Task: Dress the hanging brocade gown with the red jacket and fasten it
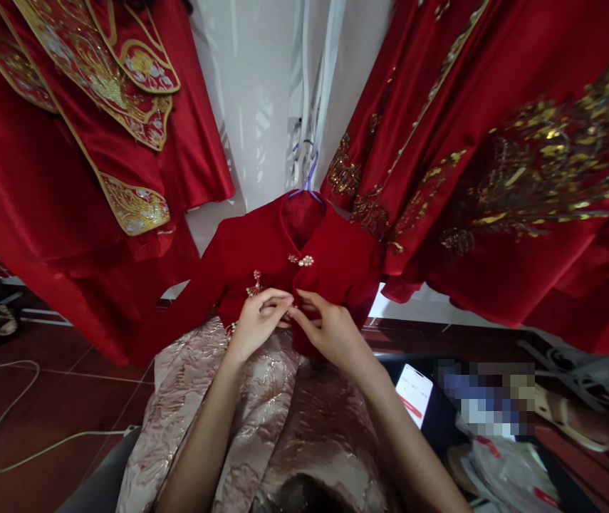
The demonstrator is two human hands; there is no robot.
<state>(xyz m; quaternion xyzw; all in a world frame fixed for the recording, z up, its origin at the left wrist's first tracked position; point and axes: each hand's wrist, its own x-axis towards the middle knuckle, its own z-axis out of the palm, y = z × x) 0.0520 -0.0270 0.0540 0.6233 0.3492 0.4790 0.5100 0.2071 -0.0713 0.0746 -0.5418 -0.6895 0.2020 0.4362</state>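
Note:
A red velvet jacket (251,242) with a stand collar hangs in front of me on a purple hanger (310,173). A pearl clasp (300,261) sits below its neck opening. Lower down, my left hand (266,317) pinches the front of the jacket, thumb and forefinger together. Facing it, my right hand (323,320) pinches at the same spot, its fingertips almost meeting the left ones. Any small fastener between the fingers is hidden. Beside my left hand a beaded tassel ornament (253,283) shows on the jacket. Pale pink brocade fabric (186,406) lies under my forearms.
Red embroidered garments (138,142) hang at left, and red sequined ones (496,192) at right. A lit phone (414,395) and clear plastic packaging (512,474) lie on a dark surface at lower right. A white cable (10,427) crosses the tiled floor at left.

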